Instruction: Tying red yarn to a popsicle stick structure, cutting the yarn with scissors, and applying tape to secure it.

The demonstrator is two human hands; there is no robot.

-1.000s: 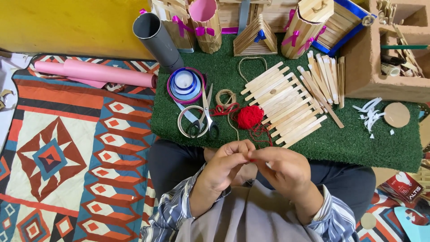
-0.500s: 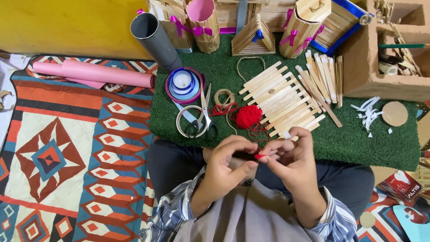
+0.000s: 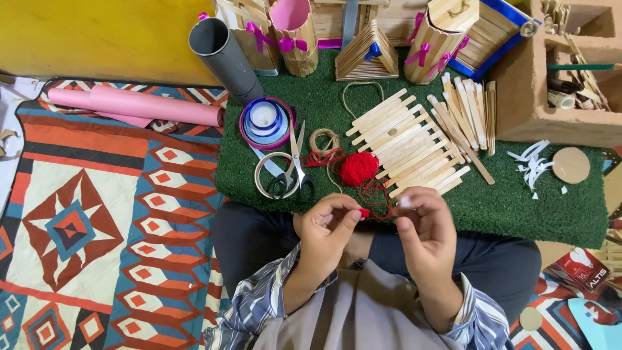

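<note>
My left hand [image 3: 329, 228] and my right hand [image 3: 426, 228] are raised over my lap, fingertips facing each other. Between them runs a strand of red yarn [image 3: 367, 212], pinched by the left thumb and forefinger. My right fingers are closed on the strand's other end, with a small pale bit at the fingertips. The strand leads up to a red yarn ball [image 3: 359, 168] on the green turf mat [image 3: 531, 207]. Right of the ball lies a flat panel of wooden craft sticks [image 3: 405, 144].
Scissors [image 3: 288, 170], stacked ribbon spools [image 3: 264, 121], a twine coil [image 3: 323, 139] and a grey tube [image 3: 223, 57] lie left on the mat. Stick-built holders and a small stick roof [image 3: 369, 57] stand behind. A cardboard box [image 3: 557, 84] is at right, pink paper roll [image 3: 152, 107] on the patterned rug.
My hands have moved apart slightly, drawing the red strand out between them. My right hand has lifted and shifted to the right.
</note>
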